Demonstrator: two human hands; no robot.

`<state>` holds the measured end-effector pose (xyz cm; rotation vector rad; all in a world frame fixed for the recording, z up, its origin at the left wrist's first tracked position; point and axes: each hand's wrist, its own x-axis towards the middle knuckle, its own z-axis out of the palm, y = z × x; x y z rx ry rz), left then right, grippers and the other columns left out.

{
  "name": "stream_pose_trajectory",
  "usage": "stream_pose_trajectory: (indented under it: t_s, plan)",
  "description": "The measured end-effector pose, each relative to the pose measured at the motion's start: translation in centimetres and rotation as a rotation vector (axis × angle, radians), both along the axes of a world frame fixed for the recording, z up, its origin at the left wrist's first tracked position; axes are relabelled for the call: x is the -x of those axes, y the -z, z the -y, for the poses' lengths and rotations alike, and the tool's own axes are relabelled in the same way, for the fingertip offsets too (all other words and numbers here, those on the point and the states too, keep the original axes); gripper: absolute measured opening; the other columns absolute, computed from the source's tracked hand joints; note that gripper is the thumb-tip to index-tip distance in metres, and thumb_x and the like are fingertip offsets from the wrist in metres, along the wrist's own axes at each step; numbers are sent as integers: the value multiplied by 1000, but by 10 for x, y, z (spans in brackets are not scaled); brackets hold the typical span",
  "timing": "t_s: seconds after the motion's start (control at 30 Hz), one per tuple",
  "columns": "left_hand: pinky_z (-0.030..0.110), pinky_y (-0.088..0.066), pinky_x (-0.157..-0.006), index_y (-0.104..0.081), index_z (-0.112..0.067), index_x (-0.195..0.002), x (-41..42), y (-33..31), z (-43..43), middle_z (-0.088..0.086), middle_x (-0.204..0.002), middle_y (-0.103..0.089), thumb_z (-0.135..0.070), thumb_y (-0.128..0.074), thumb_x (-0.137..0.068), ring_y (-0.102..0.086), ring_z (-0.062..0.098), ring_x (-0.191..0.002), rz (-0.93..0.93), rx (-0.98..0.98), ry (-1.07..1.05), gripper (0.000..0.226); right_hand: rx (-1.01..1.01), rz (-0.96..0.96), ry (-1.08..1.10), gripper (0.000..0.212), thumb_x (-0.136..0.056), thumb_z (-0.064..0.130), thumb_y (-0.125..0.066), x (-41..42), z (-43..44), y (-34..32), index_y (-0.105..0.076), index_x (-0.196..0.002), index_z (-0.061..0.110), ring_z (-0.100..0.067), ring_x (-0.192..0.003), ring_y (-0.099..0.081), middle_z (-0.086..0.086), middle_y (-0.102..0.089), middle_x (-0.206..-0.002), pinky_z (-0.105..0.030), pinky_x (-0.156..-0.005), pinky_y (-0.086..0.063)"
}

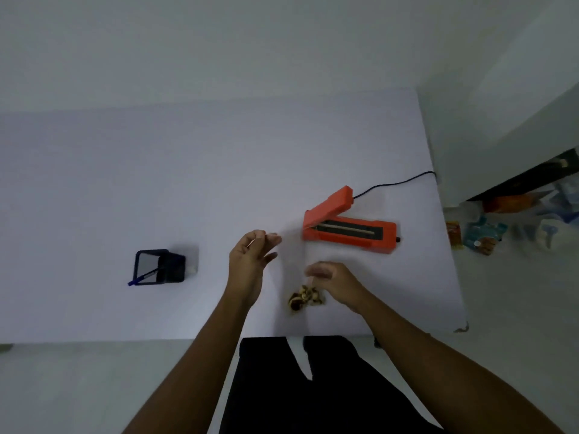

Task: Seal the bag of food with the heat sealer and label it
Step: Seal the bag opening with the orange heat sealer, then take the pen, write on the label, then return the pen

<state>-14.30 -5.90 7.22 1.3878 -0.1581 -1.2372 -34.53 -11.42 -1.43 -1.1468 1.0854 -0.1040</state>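
the table looks smooth and matt, a pale even surface. the heat sealer has an orange plastic shell with a slight sheen, and a dark strip along its open jaw. the bag is clear thin film, nearly invisible. the pen holder looks like dark plastic, glossy inside.
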Motion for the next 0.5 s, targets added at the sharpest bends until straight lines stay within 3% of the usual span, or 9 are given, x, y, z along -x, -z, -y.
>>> stream_pose_trajectory:
  t_s: [0.1,0.17,0.4,0.5]
  plan:
    - [44,-51,-91,-59,-14,-96,-40,2,-2,8,-98,-73,-17,-52,-99,-68,27,-105,-8,-7,-85,9,-9,-7,11,13,-92,7,-63,-38,-6,-1,-72,-100,10,-10,-85,-67,-3,-73,-96,-18,-72,-53]
    - [43,-51,-90,-59,-16,-95,-65,5,1,7,-100,-72,-17,-52,-99,-68,27,-105,20,-26,-110,8,-26,-25,1,13,-92,10,-64,-60,-8,0,-73,-100,6,-9,-81,-67,-6,-74,-95,-17,-63,-51]
    - [33,-52,-82,-63,-12,-102,-131,33,29,4,-103,-74,-21,-57,-95,-70,14,-97,277,-157,31,12,-44,-130,170,12,-91,10,-64,-117,-12,13,-74,-99,10,-17,-83,-67,-12,-74,-98,-30,-66,-53]
    - [34,-51,-86,-64,-14,-102,-146,52,39,4,-103,-72,-20,-58,-93,-67,18,-98,332,-194,74,12,-9,-197,237,12,-92,11,-64,-129,-11,16,-74,-97,12,-19,-81,-66,-12,-74,-97,-29,-64,-53]
